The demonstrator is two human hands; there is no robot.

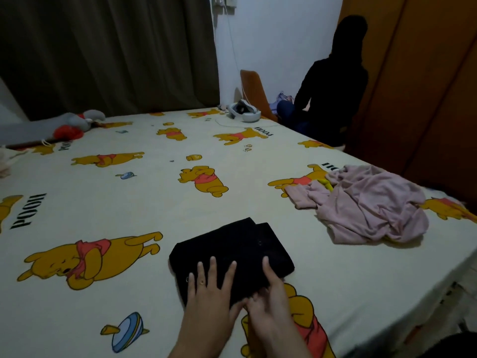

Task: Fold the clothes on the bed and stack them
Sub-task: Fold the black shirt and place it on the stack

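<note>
The bed (160, 202) wears a cream sheet printed with yellow bears; a folded black garment (232, 249) lies near its front edge; a crumpled pink garment (366, 205) sits well apart toward the right side; a white headset (245, 112) rests at the far corner; a grey and red soft toy (72, 125) lies far left.

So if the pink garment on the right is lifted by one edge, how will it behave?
The pink garment lies crumpled in soft folds, so it will probably hang limp and unfold. It looks thin, so likely light. One sleeve spreads toward the left and may trail on the bed sheet.
</note>
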